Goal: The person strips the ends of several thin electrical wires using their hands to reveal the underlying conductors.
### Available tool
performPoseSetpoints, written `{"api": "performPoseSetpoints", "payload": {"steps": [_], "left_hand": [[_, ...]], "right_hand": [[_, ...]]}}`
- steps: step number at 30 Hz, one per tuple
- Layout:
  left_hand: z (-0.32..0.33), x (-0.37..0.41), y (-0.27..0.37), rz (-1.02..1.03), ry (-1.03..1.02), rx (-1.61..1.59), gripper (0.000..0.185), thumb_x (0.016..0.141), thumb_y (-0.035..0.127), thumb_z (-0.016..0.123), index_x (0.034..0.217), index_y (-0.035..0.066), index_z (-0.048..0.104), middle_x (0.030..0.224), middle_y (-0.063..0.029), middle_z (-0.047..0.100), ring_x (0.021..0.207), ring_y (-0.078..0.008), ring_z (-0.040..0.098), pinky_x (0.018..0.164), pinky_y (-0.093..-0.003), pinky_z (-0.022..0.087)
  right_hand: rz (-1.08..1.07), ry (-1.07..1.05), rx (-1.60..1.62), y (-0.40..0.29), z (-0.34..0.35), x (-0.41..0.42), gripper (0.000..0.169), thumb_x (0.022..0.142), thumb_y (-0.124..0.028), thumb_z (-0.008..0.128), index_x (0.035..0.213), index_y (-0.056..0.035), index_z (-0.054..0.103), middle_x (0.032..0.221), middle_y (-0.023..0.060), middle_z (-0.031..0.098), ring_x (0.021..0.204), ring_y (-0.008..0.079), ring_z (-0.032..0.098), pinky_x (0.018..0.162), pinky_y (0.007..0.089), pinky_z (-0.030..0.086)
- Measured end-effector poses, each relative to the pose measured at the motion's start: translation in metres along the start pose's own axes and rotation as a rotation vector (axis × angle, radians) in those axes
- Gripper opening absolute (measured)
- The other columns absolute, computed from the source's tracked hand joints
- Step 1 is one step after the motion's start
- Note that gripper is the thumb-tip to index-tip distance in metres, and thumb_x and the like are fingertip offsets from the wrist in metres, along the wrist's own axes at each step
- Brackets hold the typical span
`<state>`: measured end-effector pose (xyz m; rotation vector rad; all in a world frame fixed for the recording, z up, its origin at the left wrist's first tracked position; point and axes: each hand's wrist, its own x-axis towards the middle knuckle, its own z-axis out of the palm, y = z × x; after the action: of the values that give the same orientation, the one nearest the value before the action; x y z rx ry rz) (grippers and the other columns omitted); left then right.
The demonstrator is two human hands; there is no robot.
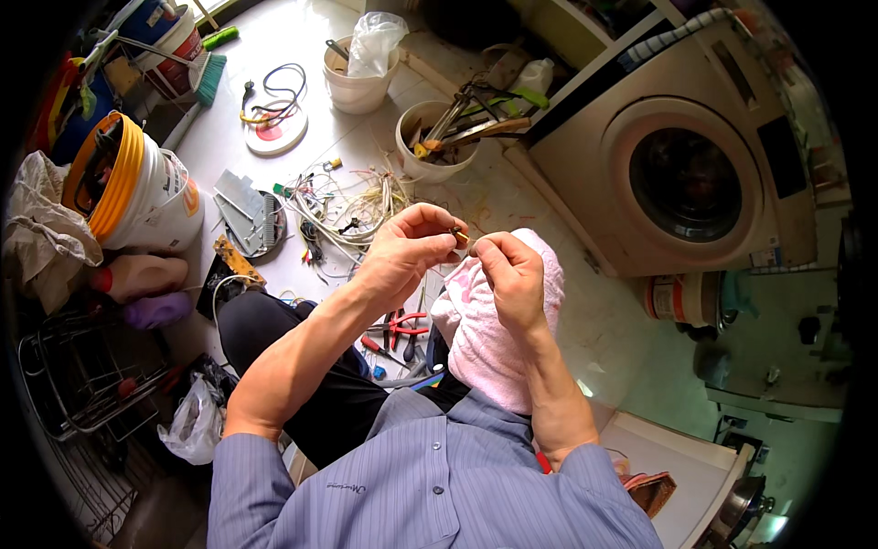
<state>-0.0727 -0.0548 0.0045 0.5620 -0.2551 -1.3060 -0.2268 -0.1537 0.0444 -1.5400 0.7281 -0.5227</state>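
A small dark and brass-coloured part (459, 235) sits between the thumb and fingers of my left hand (405, 250). Close to its right, my right hand (507, 264) has thumb and forefinger pinched together; whatever lies between them is too small to make out. A pink towel (480, 336) drapes over my right knee, below the right hand. On the floor between my legs lie red-handled pliers (411, 322) and a screwdriver with a red handle (374, 345). Beyond my hands spreads a tangle of cut wires and cables (363, 206).
A white bucket of tools (439, 168) stands ahead, beside another bucket (360, 89) holding a plastic bag. At the right is a front-loading washing machine (672, 165). Metal plates (240, 206), a yellow-rimmed bucket (158, 199) and a wire rack (89, 384) are at the left.
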Motion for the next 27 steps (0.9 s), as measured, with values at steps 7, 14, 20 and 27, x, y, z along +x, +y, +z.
{"api": "performPoseSetpoints", "payload": {"steps": [7,14,20,27], "left_hand": [[0.005,0.000,0.003,0.026,0.094,0.069,0.022,0.089,0.000,0.066,0.109,0.001,0.058,0.105,-0.0090,0.063,0.101,-0.0224,0.067,0.083,-0.0353,0.060],[0.002,0.000,0.002,0.052,0.118,0.295,0.022,0.088,-0.003,0.066,0.108,0.000,0.058,0.102,-0.0093,0.066,0.096,-0.0191,0.068,0.079,-0.0337,0.060],[0.008,-0.003,0.001,0.086,0.083,0.233,0.021,0.089,-0.001,0.067,0.108,0.001,0.059,0.103,-0.0093,0.068,0.095,-0.0174,0.068,0.080,-0.0344,0.060],[0.001,0.001,0.001,0.161,0.199,0.152,0.020,0.088,0.001,0.070,0.105,0.002,0.060,0.100,-0.0086,0.068,0.091,-0.0160,0.067,0.079,-0.0347,0.061]], "right_hand": [[-0.077,-0.013,-0.203,0.000,0.000,-0.002,0.013,0.096,-0.008,0.060,0.089,0.0002,0.067,0.069,-0.0044,0.056,0.063,0.0044,0.049,0.055,0.0224,0.039],[-0.068,-0.050,0.042,-0.015,-0.002,0.001,0.013,0.096,-0.008,0.060,0.089,0.0000,0.067,0.066,-0.0069,0.054,0.059,0.0029,0.043,0.051,0.0204,0.033],[0.035,0.010,0.139,-0.009,-0.020,0.018,0.016,0.096,-0.009,0.059,0.085,-0.0010,0.067,0.062,-0.0085,0.049,0.055,0.0007,0.037,0.048,0.0198,0.027],[-0.015,-0.081,-0.014,-0.015,-0.018,0.002,0.015,0.095,-0.010,0.060,0.086,0.0006,0.066,0.063,-0.0068,0.051,0.056,0.0006,0.040,0.050,0.0193,0.030]]}}
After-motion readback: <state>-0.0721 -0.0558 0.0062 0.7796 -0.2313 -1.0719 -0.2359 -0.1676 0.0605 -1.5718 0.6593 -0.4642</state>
